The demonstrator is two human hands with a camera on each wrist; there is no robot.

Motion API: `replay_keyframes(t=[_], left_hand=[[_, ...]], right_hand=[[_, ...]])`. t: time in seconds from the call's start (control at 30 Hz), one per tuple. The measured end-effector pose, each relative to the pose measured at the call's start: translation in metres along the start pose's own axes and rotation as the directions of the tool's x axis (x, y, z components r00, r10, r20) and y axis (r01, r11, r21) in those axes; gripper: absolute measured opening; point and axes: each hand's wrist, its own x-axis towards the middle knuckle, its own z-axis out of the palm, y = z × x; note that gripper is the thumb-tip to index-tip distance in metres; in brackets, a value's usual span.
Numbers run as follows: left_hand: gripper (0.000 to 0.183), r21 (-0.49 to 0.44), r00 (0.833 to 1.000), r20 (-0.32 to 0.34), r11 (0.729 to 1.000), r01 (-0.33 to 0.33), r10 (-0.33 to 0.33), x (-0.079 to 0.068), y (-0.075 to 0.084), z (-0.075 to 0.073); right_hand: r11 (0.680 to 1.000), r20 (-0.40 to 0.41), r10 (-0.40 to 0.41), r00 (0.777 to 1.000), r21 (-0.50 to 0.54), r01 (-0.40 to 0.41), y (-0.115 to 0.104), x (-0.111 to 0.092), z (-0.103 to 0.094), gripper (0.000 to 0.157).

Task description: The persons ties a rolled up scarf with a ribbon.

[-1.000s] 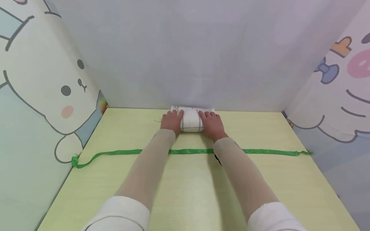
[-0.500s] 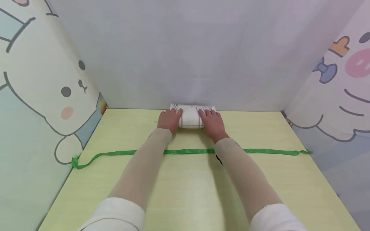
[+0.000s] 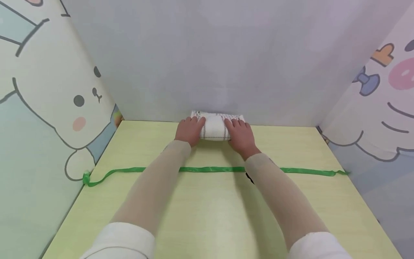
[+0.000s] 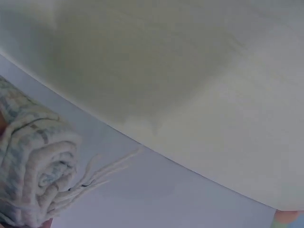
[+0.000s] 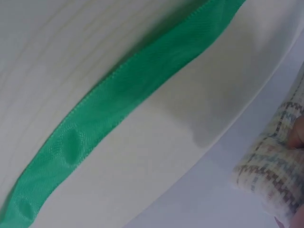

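Note:
A rolled-up white plaid cloth [image 3: 215, 128] is at the table's far edge, against the back wall in the head view. My left hand [image 3: 188, 131] grips its left end and my right hand [image 3: 241, 138] grips its right end, thumbs on the near side. A shadow lies on the table below the roll. The left wrist view shows the spiral end of the rolled cloth [image 4: 47, 171], with loose fringe threads [image 4: 97, 180] sticking out. In the right wrist view, the woven cloth [image 5: 268, 178] is held by fingers [image 5: 298, 134] partly cut off by the frame.
A green ribbon [image 3: 213, 169] crosses the pale table [image 3: 207, 208] from side to side beneath my forearms. A grey back wall [image 3: 207, 64] and cartoon-printed side walls [image 3: 48, 108] enclose the table. A small black item [image 3: 249, 178] shows beside my right sleeve.
Both hands have moved the rolled cloth a little farther up and away from me in the head view. The hands are slightly wider apart than before.

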Motion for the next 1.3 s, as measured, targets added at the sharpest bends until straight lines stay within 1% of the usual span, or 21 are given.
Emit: replay_keyframes(t=[0.2,0.37,0.57,0.8,0.9,0.97,1.03,1.1,1.17,1.3], left_hand=[[0.062,0.0,0.999,-0.027,0.999,-0.043,0.043,-0.004,-0.002,-0.014],[0.065,-0.006,0.996,-0.051,0.997,-0.075,0.075,-0.005,-0.009,-0.021],[0.067,-0.005,0.992,-0.071,0.994,-0.106,0.105,-0.009,-0.018,-0.026],[0.066,-0.024,0.982,-0.133,0.99,-0.138,0.133,-0.018,-0.027,-0.041],[0.067,-0.026,0.974,-0.164,0.987,-0.161,0.155,-0.021,-0.031,-0.047],[0.068,-0.033,0.967,-0.194,0.984,-0.177,0.168,-0.024,-0.034,-0.05],[0.069,-0.047,0.955,-0.231,0.979,-0.201,0.185,-0.026,-0.039,-0.052],[0.069,-0.074,0.944,-0.26,0.971,-0.228,0.202,-0.029,-0.044,-0.055],[0.069,-0.103,0.932,-0.288,0.961,-0.257,0.219,-0.032,-0.049,-0.058],[0.069,-0.16,0.91,-0.335,0.936,-0.313,0.246,-0.042,-0.058,-0.064]], right_hand=[[1.0,-0.031,-0.017,0.999,-0.011,0.016,0.0,-0.005,-0.01,0.076],[0.999,-0.09,-0.04,0.995,-0.022,0.038,-0.003,-0.011,-0.014,0.077],[0.997,-0.159,-0.072,0.985,-0.011,0.072,-0.009,-0.018,-0.018,0.078],[0.993,-0.212,-0.115,0.971,-0.018,0.114,-0.015,-0.028,-0.031,0.078],[0.991,-0.254,-0.133,0.958,-0.027,0.131,-0.019,-0.033,-0.038,0.075],[0.988,-0.294,-0.152,0.944,-0.036,0.148,-0.023,-0.037,-0.043,0.072],[0.985,-0.33,-0.17,0.928,-0.04,0.167,-0.025,-0.042,-0.049,0.07],[0.978,-0.383,-0.203,0.901,-0.044,0.202,-0.027,-0.046,-0.054,0.067],[0.968,-0.44,-0.243,0.865,-0.051,0.246,-0.03,-0.051,-0.06,0.064],[0.939,-0.548,-0.322,0.772,-0.078,0.336,-0.038,-0.059,-0.073,0.057]])
